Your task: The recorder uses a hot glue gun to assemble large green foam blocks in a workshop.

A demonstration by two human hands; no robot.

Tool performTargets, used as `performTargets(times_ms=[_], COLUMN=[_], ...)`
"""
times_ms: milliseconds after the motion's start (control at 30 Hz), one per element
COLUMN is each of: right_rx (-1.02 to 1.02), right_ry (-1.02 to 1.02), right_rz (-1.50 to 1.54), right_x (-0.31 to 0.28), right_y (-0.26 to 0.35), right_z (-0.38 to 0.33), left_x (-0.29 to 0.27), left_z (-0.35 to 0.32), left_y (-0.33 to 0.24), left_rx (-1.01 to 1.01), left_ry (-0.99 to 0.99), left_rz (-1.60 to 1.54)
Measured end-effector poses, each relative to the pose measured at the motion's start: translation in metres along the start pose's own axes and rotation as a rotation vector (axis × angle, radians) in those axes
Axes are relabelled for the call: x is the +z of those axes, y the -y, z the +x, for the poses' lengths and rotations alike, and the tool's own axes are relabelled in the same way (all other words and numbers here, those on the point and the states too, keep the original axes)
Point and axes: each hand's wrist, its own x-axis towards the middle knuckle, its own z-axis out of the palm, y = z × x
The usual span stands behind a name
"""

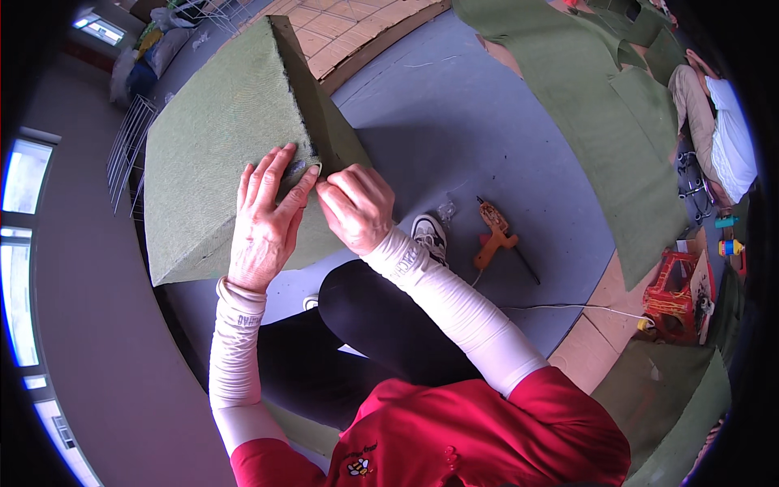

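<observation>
The green fabric-covered box [207, 154] stands left of centre, just beyond the person's knees, with one long edge turned toward the hands. The left hand [264, 215] lies on its broad face, fingers slightly apart, thumb at the edge beside a small greyish patch. The right hand [359, 209] has its fingers drawn together at that same edge, apparently pinching the lip of the covering; the fingertips are partly hidden. To work this edge well, the left palm should keep the cloth flat while the right draws the lip snug, pressing along in short stretches so no pucker forms; if glue there is hot, the thumb is best kept off it.

As for the room, a wire rack [132, 154] leans at far left, near a plain wall [105, 316] with windows. Flat cardboard [369, 32] lies at the far side. On the bare grey floor [519, 138], right of the shoe [428, 231], rests an orange glue gun [493, 237]. Green sheeting [560, 97] spreads farther right, with a red stand [672, 296] near it and another person [722, 138] beyond.
</observation>
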Motion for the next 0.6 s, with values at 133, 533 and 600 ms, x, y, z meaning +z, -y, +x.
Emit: performTargets(times_ms=[133,533,600], right_rx=[0.034,0.08,0.16], right_ry=[-0.014,0.005,-0.037], right_rz=[0.03,0.046,0.1], right_x=[0.0031,0.0052,0.0045], right_y=[0.0024,0.0057,0.0082], right_z=[-0.0015,-0.0034,-0.0021], left_x=[-0.0013,-0.0047,-0.0011], left_z=[0.0005,0.004,0.003], left_y=[0.0029,0.0021,0.0], left_rx=[0.015,-0.002,-0.079], left_ry=[0.026,0.011,-0.038], left_rz=[-0.062,-0.211,-0.258])
